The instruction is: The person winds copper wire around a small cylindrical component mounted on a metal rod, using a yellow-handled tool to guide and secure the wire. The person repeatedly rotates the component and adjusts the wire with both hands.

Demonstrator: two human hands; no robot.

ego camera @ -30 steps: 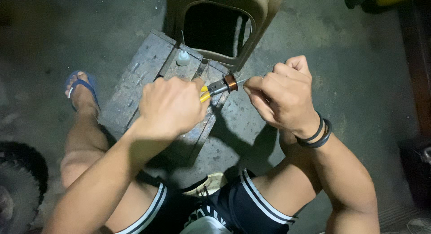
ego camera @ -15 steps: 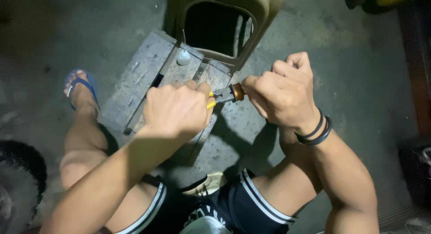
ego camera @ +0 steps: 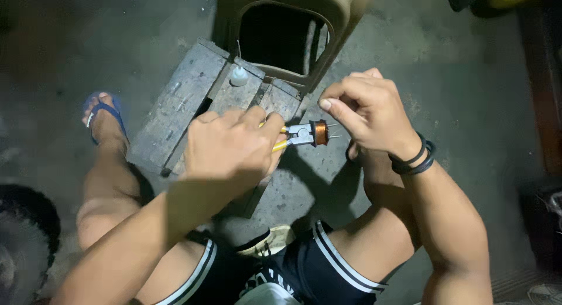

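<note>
Copper coil [ego camera: 320, 132], small and wound tight, sits clamped in yellow-handled pliers [ego camera: 295, 135].

Left hand [ego camera: 231, 147]: centre of frame, back of hand up, fingers curled into a closed grip. Left forearm runs down to the lower left edge.

Right hand [ego camera: 366, 109]: right of centre, slightly higher than the left, knuckles up, thumb and forefinger [ego camera: 335, 106] pinched together with tips pointing left and down; remaining fingers curled loosely. Right wrist bent, carrying dark bands; forearm descends to the lower right corner.

Hands near each other, not touching. Both arms bare, knees spread below them.
</note>
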